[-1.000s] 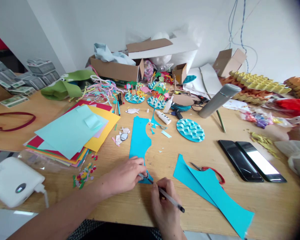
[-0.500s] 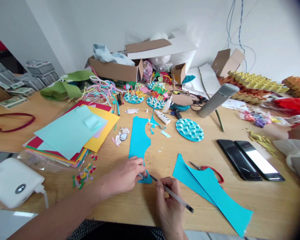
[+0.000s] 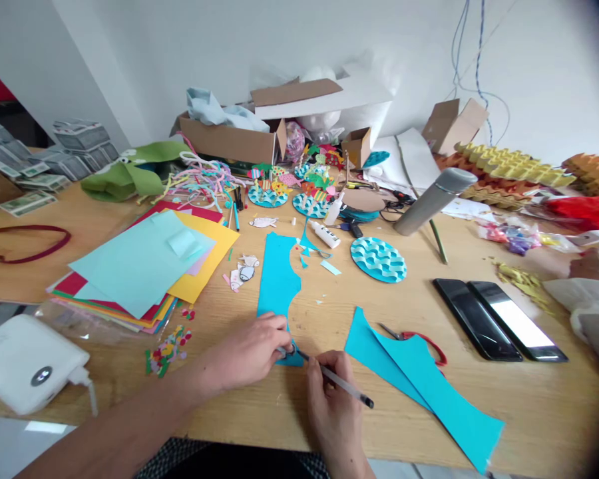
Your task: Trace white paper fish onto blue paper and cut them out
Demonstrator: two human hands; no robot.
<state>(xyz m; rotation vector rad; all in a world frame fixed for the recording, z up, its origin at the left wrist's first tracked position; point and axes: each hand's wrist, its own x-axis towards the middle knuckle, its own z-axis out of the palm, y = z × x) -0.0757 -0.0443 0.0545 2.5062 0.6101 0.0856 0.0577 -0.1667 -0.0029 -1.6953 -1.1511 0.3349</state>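
Note:
A bright blue sheet (image 3: 278,279) with a wavy cut right edge lies on the table. My left hand (image 3: 254,347) presses on its lower end, fingers closed over a small piece I cannot make out clearly. In my right hand (image 3: 335,392) is a grey pen (image 3: 347,386), its tip touching near my left fingertips at the sheet's bottom. To the right lie more cut blue pieces (image 3: 444,392), partly over red-handled scissors (image 3: 432,346). Small paper fish (image 3: 246,273) rest left of the sheet.
Coloured paper (image 3: 140,259) and a white power bank (image 3: 30,366) are at left. Two phones (image 3: 479,319) lie right, near a grey flask (image 3: 434,199). Glue bottles (image 3: 325,235), a wavy-patterned disc (image 3: 378,259) and boxes (image 3: 234,140) stand further back. Another person's hand (image 3: 594,265) shows at right.
My right hand and the pen have shifted slightly left, towards my left fingertips. My left hand and the blue sheet have hardly moved.

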